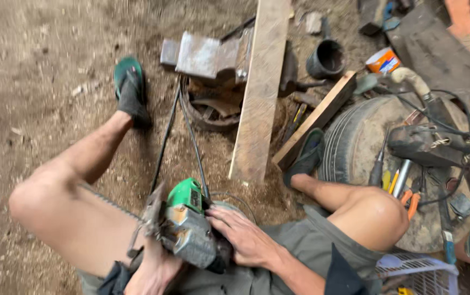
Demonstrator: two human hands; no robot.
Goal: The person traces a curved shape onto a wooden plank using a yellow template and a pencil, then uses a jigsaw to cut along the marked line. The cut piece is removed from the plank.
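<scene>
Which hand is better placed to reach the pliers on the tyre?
Right hand, likely: it lies on the power tool's side nearest the orange-handled pliers; the left hand grips the tool's far side.

Power tool body is grey metal with a bright green cap, sandals are green, pliers handles orange, basket white plastic, ground dusty brown.

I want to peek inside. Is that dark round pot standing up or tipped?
Standing upright: the dark pot sits on the dirt with its round mouth facing up.
</scene>
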